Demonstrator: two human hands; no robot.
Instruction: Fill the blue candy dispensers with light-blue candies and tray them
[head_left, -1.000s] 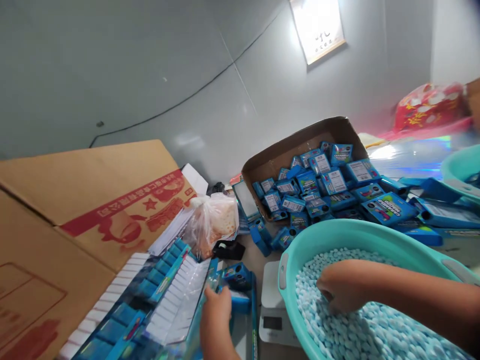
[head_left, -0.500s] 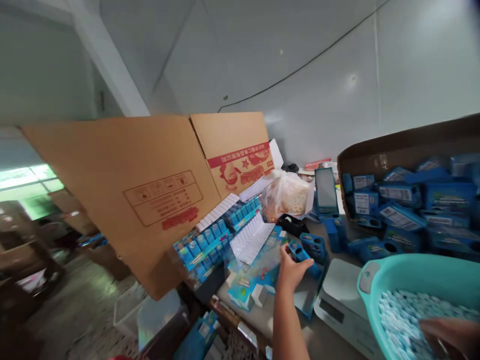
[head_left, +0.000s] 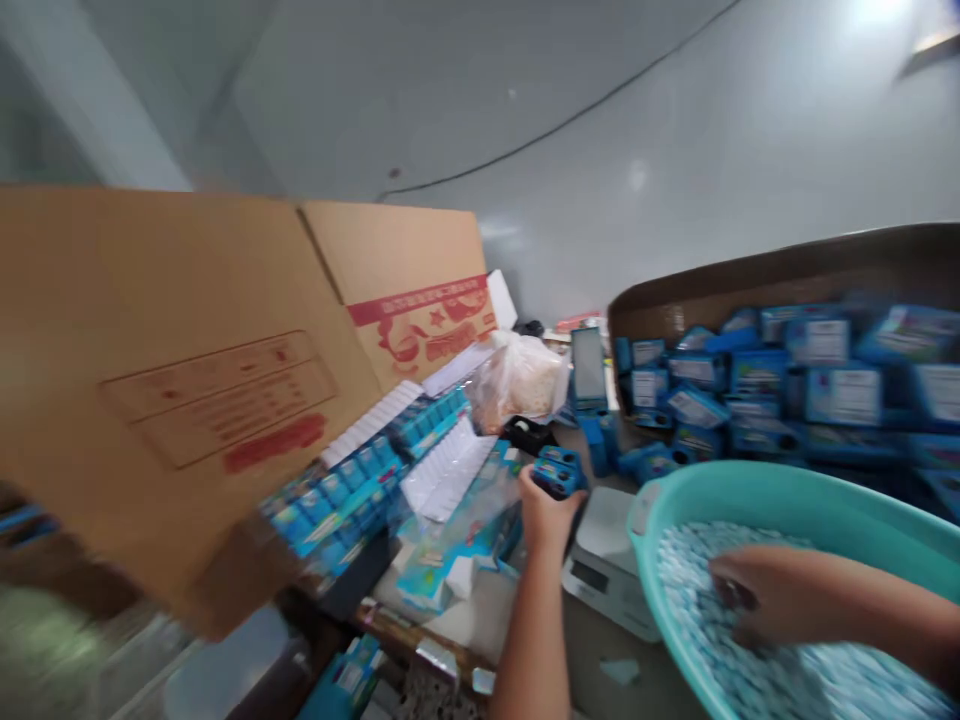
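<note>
My left hand is raised over the table, closed round a small blue box with round holes in its top. My right hand reaches into a teal basin full of small pale blue-white tablets; its fingers are curled down among the tablets, and whether they hold any is hidden. A white digital scale stands on the table between my two hands, just left of the basin.
A brown carton heaped with blue boxes lies behind the basin. Large cardboard flaps stand at left, with rows of packed blue boxes and white trays below them. A plastic bag sits at the back.
My left hand has lifted the small blue box off the table. The view swung left, then partly back right, so the basin and my right hand show more fully. The picture is blurred by motion.
</note>
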